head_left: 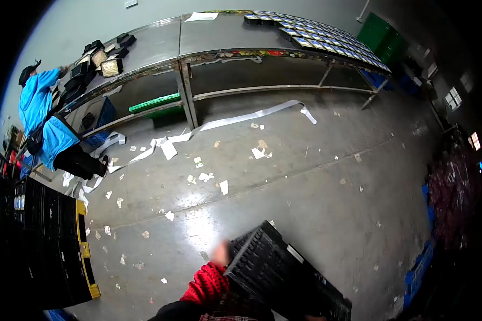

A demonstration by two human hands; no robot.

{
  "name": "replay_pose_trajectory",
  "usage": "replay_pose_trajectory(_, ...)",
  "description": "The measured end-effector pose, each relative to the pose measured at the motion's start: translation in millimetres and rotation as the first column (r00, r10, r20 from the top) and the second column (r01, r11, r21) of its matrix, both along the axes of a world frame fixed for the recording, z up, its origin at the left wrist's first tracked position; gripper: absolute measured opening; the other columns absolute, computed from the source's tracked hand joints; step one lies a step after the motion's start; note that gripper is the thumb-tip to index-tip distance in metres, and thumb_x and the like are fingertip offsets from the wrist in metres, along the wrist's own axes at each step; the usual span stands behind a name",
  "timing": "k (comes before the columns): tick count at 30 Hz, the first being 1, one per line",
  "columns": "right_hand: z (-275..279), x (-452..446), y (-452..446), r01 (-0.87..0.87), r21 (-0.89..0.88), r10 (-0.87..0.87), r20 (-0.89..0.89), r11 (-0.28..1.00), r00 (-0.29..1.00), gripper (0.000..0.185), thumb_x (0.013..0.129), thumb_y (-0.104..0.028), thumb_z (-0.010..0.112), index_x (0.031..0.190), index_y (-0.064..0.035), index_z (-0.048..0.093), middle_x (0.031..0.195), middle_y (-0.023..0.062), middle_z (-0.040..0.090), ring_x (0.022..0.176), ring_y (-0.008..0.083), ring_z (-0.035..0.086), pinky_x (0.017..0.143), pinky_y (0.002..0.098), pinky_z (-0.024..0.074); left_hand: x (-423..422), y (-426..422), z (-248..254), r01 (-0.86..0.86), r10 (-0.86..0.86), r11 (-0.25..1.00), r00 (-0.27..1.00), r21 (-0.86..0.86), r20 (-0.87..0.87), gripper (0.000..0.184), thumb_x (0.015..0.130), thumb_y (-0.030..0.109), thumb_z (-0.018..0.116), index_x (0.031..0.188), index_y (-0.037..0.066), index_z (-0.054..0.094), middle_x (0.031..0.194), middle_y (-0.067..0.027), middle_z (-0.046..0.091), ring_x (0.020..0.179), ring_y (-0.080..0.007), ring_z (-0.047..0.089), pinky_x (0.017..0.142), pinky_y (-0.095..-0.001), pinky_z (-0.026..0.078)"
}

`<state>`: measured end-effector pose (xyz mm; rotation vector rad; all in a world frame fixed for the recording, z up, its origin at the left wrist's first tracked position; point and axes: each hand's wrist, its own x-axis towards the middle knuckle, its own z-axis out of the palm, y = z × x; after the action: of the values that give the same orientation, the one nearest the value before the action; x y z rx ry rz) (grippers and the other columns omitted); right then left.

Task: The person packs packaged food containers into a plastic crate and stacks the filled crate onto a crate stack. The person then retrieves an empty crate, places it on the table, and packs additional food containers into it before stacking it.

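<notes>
A black plastic crate (284,273) is held tilted in front of my body at the bottom centre. My left hand (220,253), below a red patterned sleeve, is closed on the crate's left end and blurred by motion. Only a sliver of my right hand (316,318) shows at the bottom edge, under the crate's lower right part; its fingers are hidden. The inside of the crate cannot be made out.
A long metal table (214,38) holds dark trays on the left and rows of packs (321,35) on the right. A person in blue (37,101) stands at its left end. Stacked black crates (48,241) rise at left. Paper strips (241,116) litter the floor.
</notes>
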<state>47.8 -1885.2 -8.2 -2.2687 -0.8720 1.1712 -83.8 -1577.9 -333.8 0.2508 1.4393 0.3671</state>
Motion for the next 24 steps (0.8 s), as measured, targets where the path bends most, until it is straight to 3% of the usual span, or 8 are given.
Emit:
replay_pose_trajectory(5,-26,91,77,-0.334,0.275,0.280,0.218,0.901,0.935,0.033,0.082,-0.029,0.074,0.100,-0.0013,0.070,0.079,0.0202,0.068,0.066,0.0357,0.065,0.065,0.0435,0.0552,7,48,20,-0.255,0.251,0.960,0.967,0.117,0.050,0.047,0.077,0.037,0.059,0.107,0.001,0.054,0.105,-0.0114,0.052,0.093,-0.0256,0.053,0.078,-0.0385,0.048)
replay_pose_trajectory(7,-35,140,119,-0.422,0.307,0.361,0.235,0.853,0.902,0.029,0.073,-0.019,0.081,0.088,0.0018,0.068,0.063,0.0164,0.061,0.052,0.0280,0.058,0.055,0.0341,0.0490,10,68,29,-0.336,0.327,0.926,0.942,0.170,0.078,0.038,0.077,0.031,0.060,0.102,0.002,0.056,0.098,-0.0096,0.055,0.088,-0.0244,0.055,0.075,-0.0373,0.049)
replay_pose_trajectory(12,-111,256,221,-0.551,0.312,0.467,0.307,0.774,0.830,0.028,0.073,-0.021,0.081,0.079,0.0020,0.065,0.060,0.0180,0.056,0.050,0.0286,0.055,0.049,0.0354,0.0445,4,111,56,-0.430,0.386,0.880,0.894,0.201,0.227,0.016,0.078,0.016,0.061,0.089,0.005,0.061,0.082,-0.0053,0.061,0.073,-0.0214,0.060,0.067,-0.0342,0.051)
replay_pose_trajectory(13,-127,282,246,-0.564,0.329,0.472,0.323,0.757,0.821,0.028,0.074,-0.021,0.079,0.083,0.0026,0.067,0.060,0.0174,0.058,0.051,0.0254,0.057,0.047,0.0372,0.0432,4,118,62,-0.432,0.395,0.893,0.886,0.124,0.244,0.022,0.076,0.015,0.061,0.094,0.004,0.061,0.085,-0.0039,0.062,0.074,-0.0197,0.060,0.069,-0.0332,0.052)
replay_pose_trajectory(14,-148,313,272,-0.589,0.348,0.499,0.318,0.730,0.806,0.028,0.074,-0.021,0.079,0.083,0.0026,0.067,0.060,0.0174,0.058,0.051,0.0254,0.057,0.047,0.0372,0.0432,14,120,69,-0.384,0.313,0.878,0.912,0.285,0.265,0.034,0.073,0.012,0.059,0.106,0.002,0.059,0.089,-0.0056,0.062,0.077,-0.0195,0.060,0.071,-0.0334,0.053)
replay_pose_trajectory(17,-256,379,309,-0.327,0.310,0.279,0.189,0.893,0.942,0.025,0.069,-0.001,0.061,0.093,0.0058,0.066,0.083,0.0214,0.064,0.078,0.0283,0.063,0.072,0.0370,0.0501,38,114,81,-0.172,0.178,0.814,0.983,0.556,0.043,0.083,0.062,-0.003,0.056,0.142,0.000,0.037,0.115,-0.0086,0.057,0.099,-0.0209,0.058,0.088,-0.0292,0.049)
replay_pose_trajectory(19,-360,417,303,-0.052,0.347,0.059,-0.010,0.937,0.998,0.025,0.080,-0.007,0.059,0.100,0.0047,0.067,0.096,0.0190,0.066,0.086,0.0257,0.063,0.080,0.0356,0.0498,82,113,79,-0.079,0.170,0.765,0.982,0.640,-0.083,0.087,0.060,-0.009,0.054,0.144,0.000,0.033,0.125,-0.0097,0.054,0.112,-0.0229,0.054,0.098,-0.0308,0.044)
replay_pose_trajectory(24,-517,419,284,0.376,-0.152,-0.405,-0.301,0.914,0.863,0.029,0.082,-0.013,0.055,0.105,0.0030,0.064,0.101,0.0192,0.064,0.091,0.0265,0.061,0.083,0.0379,0.0478,190,123,-30,0.301,0.045,0.688,0.890,0.660,-0.453,0.086,0.064,-0.011,0.051,0.146,-0.001,0.025,0.137,-0.0160,0.045,0.121,-0.0243,0.046,0.102,-0.0320,0.038)
